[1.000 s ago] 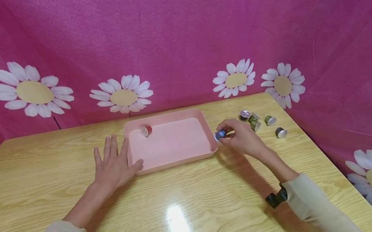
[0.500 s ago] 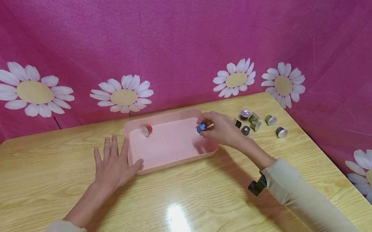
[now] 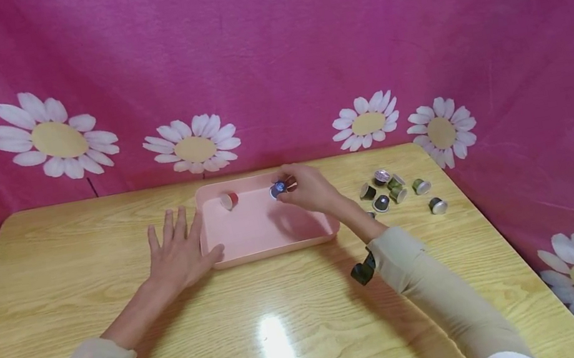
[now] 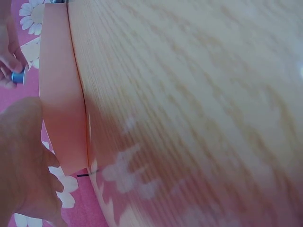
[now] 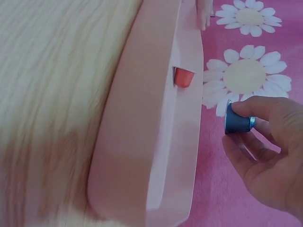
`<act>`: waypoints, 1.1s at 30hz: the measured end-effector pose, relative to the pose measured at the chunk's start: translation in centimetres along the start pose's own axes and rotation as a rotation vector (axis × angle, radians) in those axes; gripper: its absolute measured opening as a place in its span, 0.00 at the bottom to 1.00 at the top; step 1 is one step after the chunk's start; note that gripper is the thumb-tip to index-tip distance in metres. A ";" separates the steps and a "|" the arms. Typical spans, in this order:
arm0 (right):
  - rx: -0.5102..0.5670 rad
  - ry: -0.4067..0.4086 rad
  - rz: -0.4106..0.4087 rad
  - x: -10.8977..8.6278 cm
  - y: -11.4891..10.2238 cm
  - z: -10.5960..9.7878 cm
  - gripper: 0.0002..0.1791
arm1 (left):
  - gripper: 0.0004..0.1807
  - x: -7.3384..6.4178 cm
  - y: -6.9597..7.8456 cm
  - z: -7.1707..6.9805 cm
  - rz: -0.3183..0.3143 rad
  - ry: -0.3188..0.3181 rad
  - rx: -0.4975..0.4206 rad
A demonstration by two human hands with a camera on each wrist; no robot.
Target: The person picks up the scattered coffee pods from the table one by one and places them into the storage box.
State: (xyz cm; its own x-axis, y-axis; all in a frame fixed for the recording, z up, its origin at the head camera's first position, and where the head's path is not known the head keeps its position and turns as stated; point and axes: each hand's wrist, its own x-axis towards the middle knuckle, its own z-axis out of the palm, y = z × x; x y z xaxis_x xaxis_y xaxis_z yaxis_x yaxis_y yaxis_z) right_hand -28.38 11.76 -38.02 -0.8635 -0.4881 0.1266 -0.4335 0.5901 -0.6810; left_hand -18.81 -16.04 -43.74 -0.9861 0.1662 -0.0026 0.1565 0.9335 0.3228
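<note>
My right hand (image 3: 310, 188) pinches a blue coffee capsule (image 3: 278, 189) between thumb and fingers, above the far middle part of a pink tray (image 3: 270, 250). In the right wrist view the blue capsule (image 5: 238, 118) shows its silver rim facing left. A red coffee capsule (image 3: 229, 200) lies on its side at the tray's far left, its pale lid toward the left. My left hand (image 3: 176, 251), fingers spread and straight, rests at the tray's left edge with the thumb over the near left corner. In the left wrist view the tray's outer wall (image 4: 61, 85) stands beside the hand.
Right of the tray, several coffee capsules lie on the wooden table (image 3: 179, 349), among them a black one (image 3: 381, 204), a green one (image 3: 421, 186) and a dark one (image 3: 438, 205) nearest the right edge. A pink curtain (image 3: 267, 62) with daisies hangs behind the table.
My right hand has carried the blue capsule leftward from beside the tray's right wall to over its far middle. The left hand has kept its place. More dark capsules now show behind the right arm.
</note>
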 end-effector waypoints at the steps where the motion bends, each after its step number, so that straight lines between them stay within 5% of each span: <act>1: 0.006 -0.003 0.001 0.3 -0.1 0.1 0.15 | 0.51 0.0 0.0 0.0 0.000 -0.001 0.001; 10: -0.092 -0.016 0.082 2.0 -0.6 1.1 0.14 | 0.51 0.1 0.1 0.0 0.000 -0.004 -0.003; 24: 0.066 -0.024 0.105 3.6 0.2 3.2 0.11 | 0.51 0.2 0.1 0.1 0.001 -0.005 0.009; 33: 0.024 -0.035 0.123 4.9 0.5 4.8 0.14 | 0.51 0.1 0.0 0.2 -0.004 -0.002 0.014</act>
State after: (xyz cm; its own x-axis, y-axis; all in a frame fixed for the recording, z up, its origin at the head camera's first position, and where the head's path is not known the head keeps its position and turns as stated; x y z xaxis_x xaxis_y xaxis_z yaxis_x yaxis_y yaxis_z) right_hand -31.55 6.59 -41.22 -0.9000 -0.4356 0.0161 -0.3184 0.6318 -0.7067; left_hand -18.90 -16.00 -43.94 -0.9867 0.1627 -0.0057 0.1530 0.9386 0.3092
